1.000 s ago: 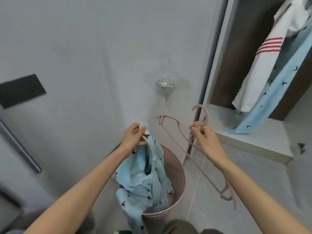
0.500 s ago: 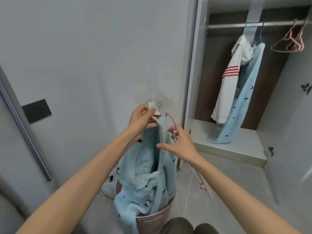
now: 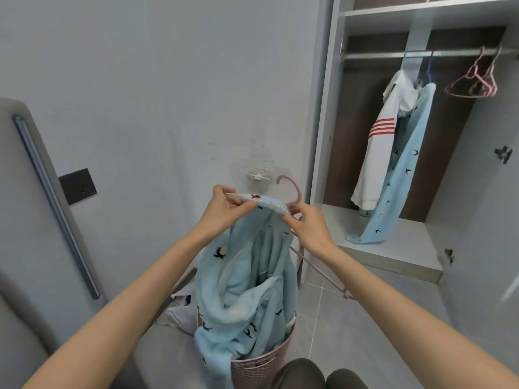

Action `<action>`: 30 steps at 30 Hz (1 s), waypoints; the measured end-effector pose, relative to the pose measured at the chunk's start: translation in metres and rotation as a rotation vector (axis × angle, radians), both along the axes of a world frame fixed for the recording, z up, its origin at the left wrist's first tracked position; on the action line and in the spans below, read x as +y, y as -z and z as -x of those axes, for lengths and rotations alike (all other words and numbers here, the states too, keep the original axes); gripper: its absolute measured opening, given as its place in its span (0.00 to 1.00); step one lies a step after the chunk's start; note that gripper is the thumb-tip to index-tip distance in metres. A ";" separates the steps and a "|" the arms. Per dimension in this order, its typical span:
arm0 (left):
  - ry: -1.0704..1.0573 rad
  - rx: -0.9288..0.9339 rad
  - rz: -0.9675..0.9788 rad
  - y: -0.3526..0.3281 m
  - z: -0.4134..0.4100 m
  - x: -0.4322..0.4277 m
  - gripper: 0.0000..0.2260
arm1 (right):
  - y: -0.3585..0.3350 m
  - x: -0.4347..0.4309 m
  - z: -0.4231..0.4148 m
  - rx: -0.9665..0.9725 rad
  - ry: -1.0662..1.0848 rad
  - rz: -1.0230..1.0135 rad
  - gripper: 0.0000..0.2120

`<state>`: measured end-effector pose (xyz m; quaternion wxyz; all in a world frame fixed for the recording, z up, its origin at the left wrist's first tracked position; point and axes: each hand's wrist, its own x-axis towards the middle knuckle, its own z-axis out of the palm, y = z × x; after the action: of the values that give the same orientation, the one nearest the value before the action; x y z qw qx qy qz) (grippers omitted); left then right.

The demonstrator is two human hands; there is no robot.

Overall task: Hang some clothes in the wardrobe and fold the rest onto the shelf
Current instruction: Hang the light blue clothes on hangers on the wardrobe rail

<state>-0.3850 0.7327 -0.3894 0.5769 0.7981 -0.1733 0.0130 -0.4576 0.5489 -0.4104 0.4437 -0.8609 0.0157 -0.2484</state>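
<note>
Head view: our L hand pinches the trimmed edge of the blue garment. Our R hand grips the hanger by its neck, plus that same edge. The garment hangs from both hands, its lower end in the basket, w/ the wardrobe to the right. Risk, imo: the hanger arm misses the opening & the cloth slides off, or the lower end snags the basket rim. No readable text or brands.

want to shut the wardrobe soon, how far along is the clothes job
Done: a white top and a blue garment hang on the rail. In hand: the left hand pinches a blue robe's collar while the right hand holds a pink hanger at it. Left: hang the robe, then deal with the white cloth by the basket; no folded clothes in view yet.
</note>
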 end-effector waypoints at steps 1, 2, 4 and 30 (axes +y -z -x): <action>-0.020 -0.095 -0.106 0.003 -0.003 0.006 0.31 | -0.003 0.000 -0.001 0.004 -0.019 0.008 0.05; -0.032 -0.186 -0.217 0.007 -0.004 0.010 0.34 | -0.006 0.000 -0.002 0.007 -0.039 0.030 0.07; -0.009 -0.336 -0.407 0.015 -0.005 0.013 0.30 | -0.011 0.001 -0.004 0.018 -0.086 0.065 0.09; 0.018 0.396 0.328 0.073 0.000 0.017 0.13 | 0.080 0.004 -0.004 0.661 -0.399 -0.287 0.19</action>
<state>-0.3845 0.7495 -0.4623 0.7216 0.6791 -0.0599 -0.1207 -0.4539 0.5530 -0.4903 0.5699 -0.8099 0.0244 0.1370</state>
